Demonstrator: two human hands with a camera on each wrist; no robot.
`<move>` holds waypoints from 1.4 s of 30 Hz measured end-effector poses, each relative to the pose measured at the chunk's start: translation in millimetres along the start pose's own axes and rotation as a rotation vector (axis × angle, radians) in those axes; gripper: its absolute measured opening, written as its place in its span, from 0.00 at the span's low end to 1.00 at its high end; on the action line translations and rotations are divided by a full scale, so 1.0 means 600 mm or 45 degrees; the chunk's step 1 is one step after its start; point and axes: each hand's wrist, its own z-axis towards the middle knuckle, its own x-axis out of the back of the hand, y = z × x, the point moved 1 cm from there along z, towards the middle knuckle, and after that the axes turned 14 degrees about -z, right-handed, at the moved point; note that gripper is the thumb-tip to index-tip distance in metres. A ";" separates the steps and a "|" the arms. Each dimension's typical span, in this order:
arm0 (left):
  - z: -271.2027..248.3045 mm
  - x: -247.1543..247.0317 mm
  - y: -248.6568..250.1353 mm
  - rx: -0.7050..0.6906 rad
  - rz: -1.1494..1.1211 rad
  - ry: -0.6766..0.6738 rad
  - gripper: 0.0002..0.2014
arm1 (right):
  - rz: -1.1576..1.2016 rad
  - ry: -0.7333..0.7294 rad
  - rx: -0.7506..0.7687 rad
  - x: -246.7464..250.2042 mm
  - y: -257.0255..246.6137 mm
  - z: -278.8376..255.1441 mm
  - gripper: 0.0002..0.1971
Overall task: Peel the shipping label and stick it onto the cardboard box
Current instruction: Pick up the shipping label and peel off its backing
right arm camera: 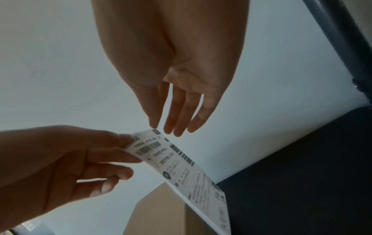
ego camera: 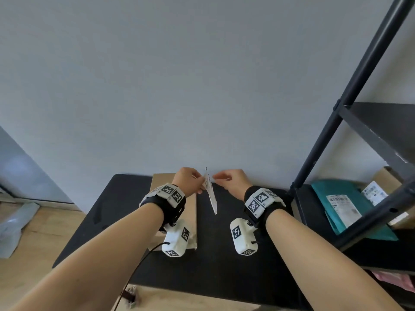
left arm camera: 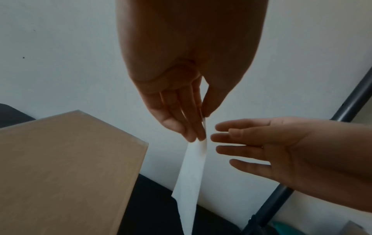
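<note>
left hand (ego camera: 188, 181) raised above the table, thumb and fingertips pinched on the upper edge of the shipping label (ego camera: 210, 192). right hand (ego camera: 231, 181) just beside it at three o'clock, fingers (left arm camera: 227, 136) straight, relaxed and slightly spread, tips near the label's top corner but apart from it, holding nothing. label hanging down from the pinch, a thin white rectangular sheet, slightly curled, seen nearly edge-on from the head view; printed face (right arm camera: 181, 167) turned toward the right hand, showing black barcodes, small blocks of text and a round mark, too blurred to read; plain white back (left arm camera: 191, 174) toward the left. whether backing is still on cannot be told. both wrists wrapped in black bands (ego camera: 173, 205) carrying white blocks with black-and-white square markers. below the left hand, at nine o'clock of the label, a flat brown cardboard box (ego camera: 190, 209), smooth matte top, crisp straight edges, lying on a matte black table (ego camera: 116, 209). at three o'clock, a dark metal shelf frame (ego camera: 350, 104) holding a teal plastic mailer (ego camera: 332, 191) with a white label. behind, a plain pale wall (ego camera: 179, 75).
</note>
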 end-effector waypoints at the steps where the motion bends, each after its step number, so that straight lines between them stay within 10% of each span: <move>1: 0.001 0.003 0.002 -0.001 -0.026 0.003 0.10 | 0.011 0.003 0.020 -0.004 -0.006 0.001 0.12; 42: 0.003 0.018 -0.009 0.069 -0.244 -0.092 0.09 | 0.188 -0.060 -0.110 -0.049 -0.021 0.022 0.15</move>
